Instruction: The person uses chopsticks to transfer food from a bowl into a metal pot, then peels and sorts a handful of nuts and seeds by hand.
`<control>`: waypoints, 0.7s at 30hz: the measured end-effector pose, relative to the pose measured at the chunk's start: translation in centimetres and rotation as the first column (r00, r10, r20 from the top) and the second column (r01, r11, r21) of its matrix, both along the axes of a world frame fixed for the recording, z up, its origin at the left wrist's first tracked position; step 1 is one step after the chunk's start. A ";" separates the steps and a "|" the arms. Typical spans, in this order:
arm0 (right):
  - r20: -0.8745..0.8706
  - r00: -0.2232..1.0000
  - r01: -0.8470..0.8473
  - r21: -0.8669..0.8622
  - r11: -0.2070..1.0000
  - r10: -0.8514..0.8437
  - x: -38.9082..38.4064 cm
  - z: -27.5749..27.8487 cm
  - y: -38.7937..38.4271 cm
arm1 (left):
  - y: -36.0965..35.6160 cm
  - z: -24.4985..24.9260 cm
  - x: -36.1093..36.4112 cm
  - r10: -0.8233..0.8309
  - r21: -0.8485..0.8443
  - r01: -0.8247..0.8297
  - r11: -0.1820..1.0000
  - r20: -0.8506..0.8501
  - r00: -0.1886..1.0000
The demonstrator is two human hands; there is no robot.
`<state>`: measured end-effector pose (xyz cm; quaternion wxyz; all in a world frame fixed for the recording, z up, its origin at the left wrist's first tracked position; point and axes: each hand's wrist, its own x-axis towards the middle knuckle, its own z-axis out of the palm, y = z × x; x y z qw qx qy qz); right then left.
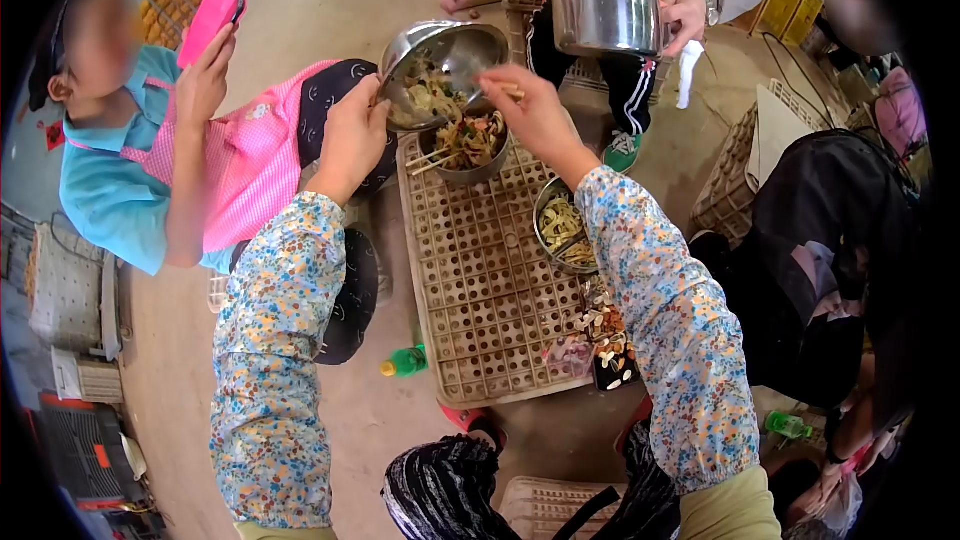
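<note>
My left hand [352, 132] grips the rim of a tilted steel bowl [480, 48] with food inside. Under its lower edge stands another metal bowl [478, 176] holding mixed noodles and vegetables, with chopsticks [428, 162] leaning out at its left. My right hand [524, 112] is closed around a light-coloured utensil that reaches toward the tilted bowl; its far end is hard to make out. Both upright bowls rest on an upturned plastic crate [470, 280]; the second, a steel bowl [562, 225] of yellowish food, sits by my right forearm.
A person [120, 155] at the left holds a pink phone [212, 24]. Across the crate, a person in an orange apron holds a steel pot [608, 15]. Small snacks [604, 325] lie at the crate's near right corner. A green bottle [405, 362] lies on the floor.
</note>
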<state>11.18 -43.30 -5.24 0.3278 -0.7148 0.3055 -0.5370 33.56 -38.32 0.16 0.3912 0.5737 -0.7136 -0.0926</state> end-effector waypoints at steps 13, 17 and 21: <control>0.192 0.980 0.077 -0.154 0.985 -0.047 0.5 2.8 -0.6 | -1.1 -1.6 1.7 -0.049 0.107 0.073 0.992 -0.209 0.977; -0.020 0.999 0.028 -0.156 0.987 -0.032 -0.7 0.3 0.3 | -0.6 -1.1 1.2 -0.131 0.019 0.144 0.989 -0.312 0.941; 0.047 0.993 0.115 -0.298 0.948 -0.106 -0.7 4.4 0.8 | -0.1 -0.7 1.0 -0.107 0.072 0.136 0.988 -0.308 0.945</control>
